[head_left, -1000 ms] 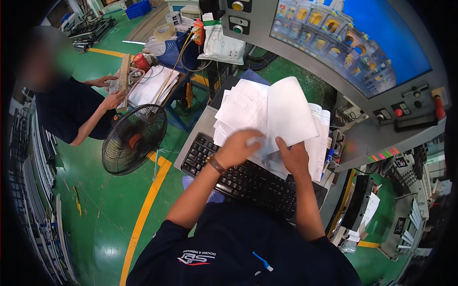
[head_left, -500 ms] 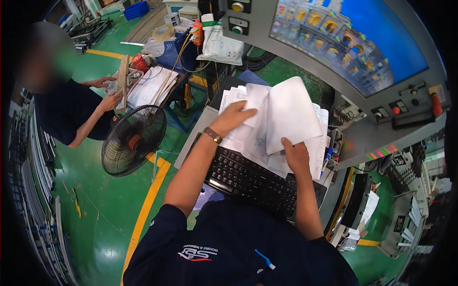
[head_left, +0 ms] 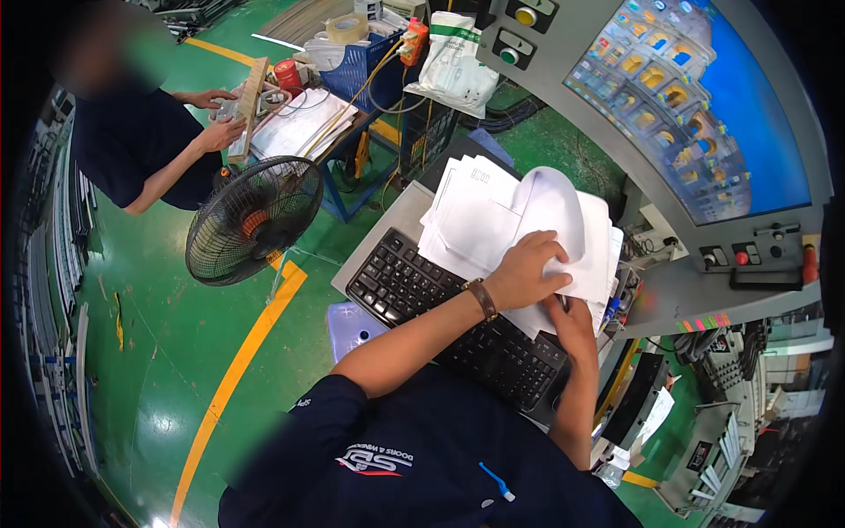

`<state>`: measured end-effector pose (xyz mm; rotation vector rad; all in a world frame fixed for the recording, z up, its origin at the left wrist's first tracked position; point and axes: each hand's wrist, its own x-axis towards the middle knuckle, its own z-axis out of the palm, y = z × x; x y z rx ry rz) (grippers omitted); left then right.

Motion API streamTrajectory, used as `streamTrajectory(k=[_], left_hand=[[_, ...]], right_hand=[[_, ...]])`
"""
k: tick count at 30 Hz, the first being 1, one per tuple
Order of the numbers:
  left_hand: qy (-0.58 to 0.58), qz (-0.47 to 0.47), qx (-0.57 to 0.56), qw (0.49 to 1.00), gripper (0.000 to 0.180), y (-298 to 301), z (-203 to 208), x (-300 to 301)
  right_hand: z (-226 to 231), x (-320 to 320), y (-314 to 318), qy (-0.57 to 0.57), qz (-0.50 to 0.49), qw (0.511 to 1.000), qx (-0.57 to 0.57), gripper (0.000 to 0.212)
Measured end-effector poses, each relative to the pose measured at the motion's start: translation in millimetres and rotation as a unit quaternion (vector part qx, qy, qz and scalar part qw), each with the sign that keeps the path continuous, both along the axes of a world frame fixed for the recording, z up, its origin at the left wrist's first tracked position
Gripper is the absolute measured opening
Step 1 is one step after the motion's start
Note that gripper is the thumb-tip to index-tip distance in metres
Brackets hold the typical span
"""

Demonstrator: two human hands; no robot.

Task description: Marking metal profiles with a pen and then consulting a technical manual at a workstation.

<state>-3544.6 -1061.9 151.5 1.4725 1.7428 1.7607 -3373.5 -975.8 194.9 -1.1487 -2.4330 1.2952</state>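
Note:
A loose stack of white paper sheets lies behind the black keyboard, some with printed drawings. One sheet curls upward near the middle of the stack. My left hand reaches across the keyboard and grips the folded-over sheets at their near right part, fingers bent over the paper. Close beside it, my right hand pinches the lower right edge of the sheets, its fingertips partly hidden by paper and by the left hand.
A grey machine panel with a screen and buttons stands at the right. To the left are a black fan and a co-worker at a bench with papers, tape and a blue basket. Blue pens lie right of the stack.
My left hand has moved right from the stack's left side to the turned sheets beside my right hand. The raised sheets have folded down to the right. My right hand has shifted slightly nearer me.

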Motion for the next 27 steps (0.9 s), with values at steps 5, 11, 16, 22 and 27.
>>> streamTrajectory(k=[5, 11, 16, 22, 27], left_hand=[[0.045, -0.008, -0.051, 0.998, 0.037, -11.5, -5.5, 21.6], [0.12, 0.033, -0.063, 0.99, 0.042, -17.1, -14.0, 42.0], [0.135, -0.003, -0.053, 0.989, 0.061, -25.7, -16.8, 44.3], [0.14, 0.029, -0.007, 0.99, 0.09, -32.8, -37.2, 56.5], [0.147, 0.011, -0.037, 0.988, 0.084, -42.3, -33.6, 48.8]], right_hand=[[84.2, 34.1, -3.6, -0.106, 0.071, 0.989, -0.079, 0.039], [124.6, -49.4, -6.9, 0.058, 0.077, 0.981, 0.167, 0.037], [64.2, -147.0, 2.5, -0.033, 0.279, 0.934, 0.222, 0.053], [7.6, -217.2, -51.9, -0.114, 0.38, 0.862, 0.317, 0.063], [-0.2, -223.0, -44.0, -0.124, 0.317, 0.889, 0.305, 0.051]])
